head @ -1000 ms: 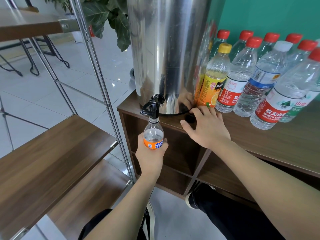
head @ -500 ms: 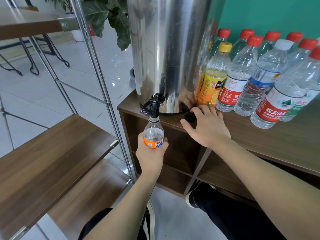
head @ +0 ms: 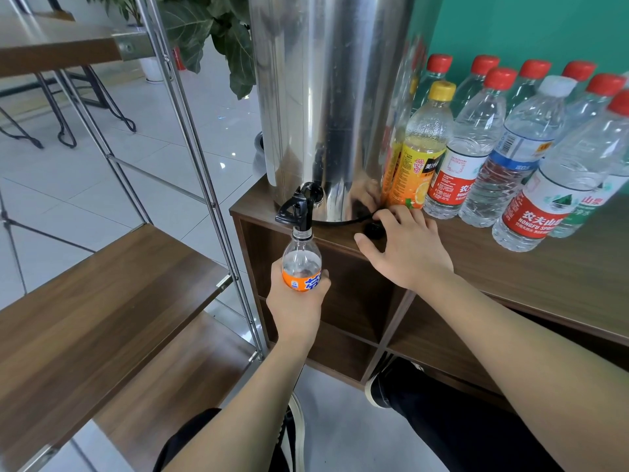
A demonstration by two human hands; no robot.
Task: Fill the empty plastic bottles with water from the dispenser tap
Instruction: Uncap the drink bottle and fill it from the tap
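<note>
A big steel dispenser (head: 326, 107) stands on the wooden surface (head: 551, 267) at the upper centre of the frame. To its right is a row of capped bottles (head: 510, 158). The right hand (head: 406, 248) lies flat with straight fingers on the surface edge. Low at the centre, the left hand (head: 296, 301) grips a small orange-label bottle (head: 301, 264), its mouth just under the black tap (head: 299, 209).
</note>
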